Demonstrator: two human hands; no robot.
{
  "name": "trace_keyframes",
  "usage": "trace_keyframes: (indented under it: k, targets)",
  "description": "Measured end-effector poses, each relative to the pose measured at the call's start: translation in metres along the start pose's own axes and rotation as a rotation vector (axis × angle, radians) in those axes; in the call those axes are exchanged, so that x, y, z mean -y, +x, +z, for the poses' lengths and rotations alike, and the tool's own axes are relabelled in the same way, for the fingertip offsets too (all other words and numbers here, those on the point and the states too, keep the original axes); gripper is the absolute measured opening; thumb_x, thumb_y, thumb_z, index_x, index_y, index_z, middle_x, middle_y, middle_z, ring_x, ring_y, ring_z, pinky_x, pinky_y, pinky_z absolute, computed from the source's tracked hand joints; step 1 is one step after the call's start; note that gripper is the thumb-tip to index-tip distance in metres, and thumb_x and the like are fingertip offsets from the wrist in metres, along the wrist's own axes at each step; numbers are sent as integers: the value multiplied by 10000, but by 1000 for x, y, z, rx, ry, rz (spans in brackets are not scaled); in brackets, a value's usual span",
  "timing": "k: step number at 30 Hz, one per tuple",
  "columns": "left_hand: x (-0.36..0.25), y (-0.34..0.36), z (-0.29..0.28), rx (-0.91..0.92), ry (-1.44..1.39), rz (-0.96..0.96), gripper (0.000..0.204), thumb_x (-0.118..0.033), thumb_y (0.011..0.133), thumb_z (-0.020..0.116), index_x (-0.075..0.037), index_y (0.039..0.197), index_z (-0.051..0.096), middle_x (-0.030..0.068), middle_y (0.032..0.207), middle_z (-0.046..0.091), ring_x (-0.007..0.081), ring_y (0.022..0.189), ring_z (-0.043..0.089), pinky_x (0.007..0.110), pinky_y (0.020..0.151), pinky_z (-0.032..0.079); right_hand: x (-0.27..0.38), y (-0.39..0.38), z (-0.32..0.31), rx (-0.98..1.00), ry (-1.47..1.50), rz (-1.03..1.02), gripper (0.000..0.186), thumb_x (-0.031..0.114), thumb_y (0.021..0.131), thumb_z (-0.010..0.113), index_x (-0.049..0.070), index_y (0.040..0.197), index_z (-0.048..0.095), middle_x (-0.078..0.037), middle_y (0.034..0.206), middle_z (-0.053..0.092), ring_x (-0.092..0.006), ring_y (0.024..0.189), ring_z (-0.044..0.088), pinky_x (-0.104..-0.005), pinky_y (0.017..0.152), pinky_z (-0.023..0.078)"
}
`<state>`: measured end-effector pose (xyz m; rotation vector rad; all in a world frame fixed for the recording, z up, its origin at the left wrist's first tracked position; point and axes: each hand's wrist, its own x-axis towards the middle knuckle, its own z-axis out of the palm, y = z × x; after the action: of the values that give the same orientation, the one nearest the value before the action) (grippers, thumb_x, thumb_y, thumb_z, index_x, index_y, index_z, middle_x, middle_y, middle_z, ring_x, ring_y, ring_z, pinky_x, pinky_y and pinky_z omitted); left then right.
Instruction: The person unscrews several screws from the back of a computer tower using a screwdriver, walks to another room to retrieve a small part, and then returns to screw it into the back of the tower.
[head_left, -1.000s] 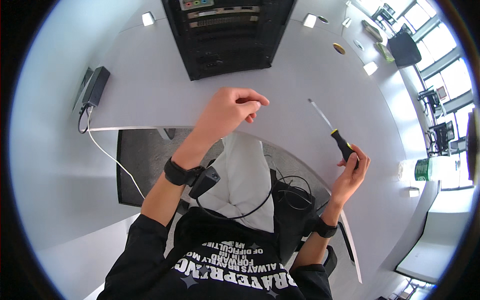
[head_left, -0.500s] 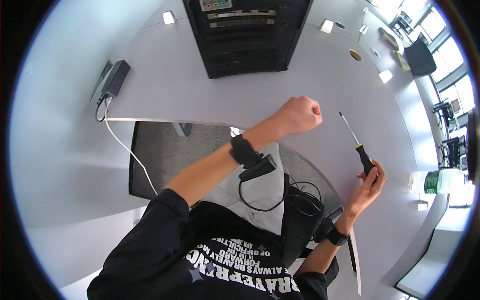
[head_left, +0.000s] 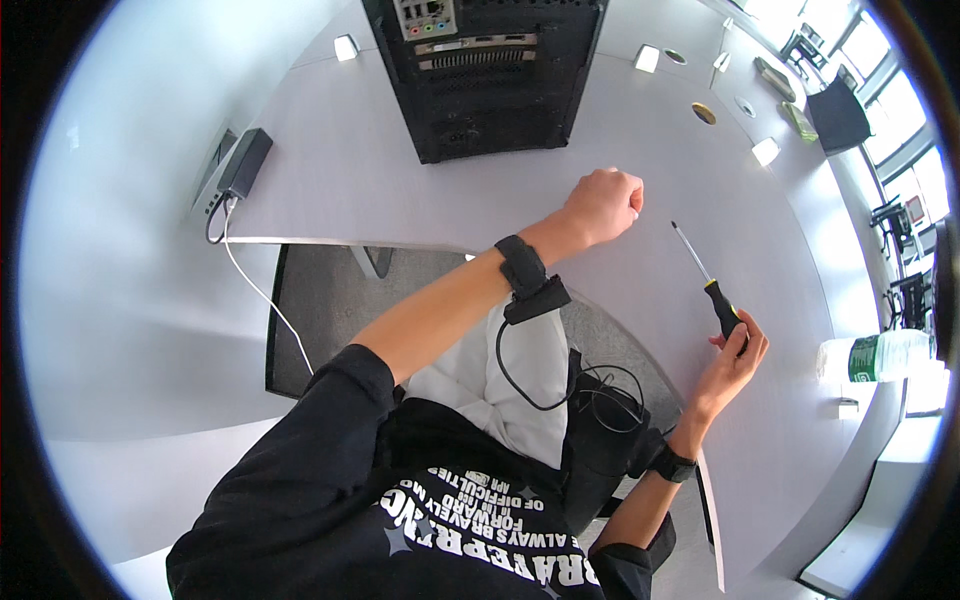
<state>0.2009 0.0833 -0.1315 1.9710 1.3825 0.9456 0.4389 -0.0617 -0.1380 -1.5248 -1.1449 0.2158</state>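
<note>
My left hand is closed in a fist above the desk, in front of a black computer tower. Anything inside that fist is hidden from view. Over to the right, my right hand grips a screwdriver by the butt of its black and yellow handle. The thin metal shaft points away from me and a little left, its tip not touching the tower. The tower's port side is turned partly toward me.
Right of my right hand lies a clear plastic bottle with a green label. A black power adapter with a white cable sits at the left wall. The desk's curved front edge runs beneath my arms; a round hole is farther back.
My left fist has shifted slightly away from me, toward the tower. The screwdriver and my right hand have moved a little farther off, the grip unchanged.
</note>
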Motion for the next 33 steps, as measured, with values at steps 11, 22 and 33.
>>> trace_keyframes:
  k: [11,22,33]
  targets:
    - [5,22,12,-3,100,-47,81,-118,789,720,-78,859,730,95,861,741,248,825,713,354,782,555,-2,6,1,3,-28,16,216,118,1019,491,1,1116,644,-108,1116,519,-177,849,616,-289,686,599]
    - [7,-6,15,-180,82,-29,238,-74,829,674,-70,1067,666,114,932,721,279,873,696,380,799,550,-6,4,6,14,-355,-197,222,60,949,575,65,1161,641,-113,1127,538,-257,1009,598,-356,844,526]
    - [-2,-132,-27,-233,206,144,342,-111,876,643,-47,1208,590,169,1192,579,340,1145,553,416,996,453,-4,1,6,87,-318,-229,238,28,916,570,44,1150,613,-139,1133,544,-320,1059,559,-411,896,474]
